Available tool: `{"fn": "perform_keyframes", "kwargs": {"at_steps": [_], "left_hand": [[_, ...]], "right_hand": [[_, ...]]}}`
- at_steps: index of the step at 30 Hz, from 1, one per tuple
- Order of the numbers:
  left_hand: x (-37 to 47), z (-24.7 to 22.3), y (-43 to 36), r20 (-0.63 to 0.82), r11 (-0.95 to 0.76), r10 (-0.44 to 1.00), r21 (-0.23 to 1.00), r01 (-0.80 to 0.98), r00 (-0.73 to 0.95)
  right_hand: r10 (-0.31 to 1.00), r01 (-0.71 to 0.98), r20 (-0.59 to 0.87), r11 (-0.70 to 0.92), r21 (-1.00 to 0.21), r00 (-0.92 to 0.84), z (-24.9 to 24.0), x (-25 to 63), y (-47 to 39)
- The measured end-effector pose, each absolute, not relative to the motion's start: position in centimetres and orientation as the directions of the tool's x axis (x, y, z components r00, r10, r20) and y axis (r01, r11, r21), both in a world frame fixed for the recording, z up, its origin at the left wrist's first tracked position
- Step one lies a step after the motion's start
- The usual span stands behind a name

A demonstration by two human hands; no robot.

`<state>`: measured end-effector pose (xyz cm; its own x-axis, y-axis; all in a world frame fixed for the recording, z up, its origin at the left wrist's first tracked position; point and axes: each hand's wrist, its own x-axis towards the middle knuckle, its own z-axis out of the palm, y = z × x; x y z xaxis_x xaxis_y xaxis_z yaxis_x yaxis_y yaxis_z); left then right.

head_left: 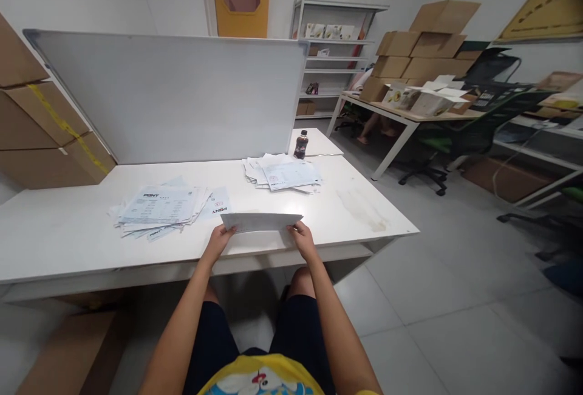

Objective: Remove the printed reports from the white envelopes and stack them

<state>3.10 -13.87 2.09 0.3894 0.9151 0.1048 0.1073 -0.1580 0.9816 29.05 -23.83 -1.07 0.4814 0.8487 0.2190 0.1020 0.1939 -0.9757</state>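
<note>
My left fingers and right fingers pinch closed on opposite ends of the paper. It spans between them, long axis left to right, over the bench, neither side nearer.

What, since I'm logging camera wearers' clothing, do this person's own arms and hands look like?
The left hand and right hand are ungloved, with no watch or bracelet showing. The left arm shows no sleeve; a yellow sleeve edge shows on the right arm.
</note>
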Motion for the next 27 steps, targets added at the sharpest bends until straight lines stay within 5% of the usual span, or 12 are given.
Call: {"fn": "perform_keyframes", "kwargs": {"at_steps": [7,27], "left_hand": [[3.3,1.7,-13.1,0.061,-0.127,0.887,0.985,0.114,0.458],[3.3,1.4,-13.7,0.09,-0.152,0.866,0.984,0.088,0.492]], "right_hand": [[0.904,-0.029,0.186,0.213,-0.977,0.384,-0.2,28.8,-24.2],[0.876,0.03,0.137,0.139,-0.99,0.461,-1.8,29.6,-23.7]]}}
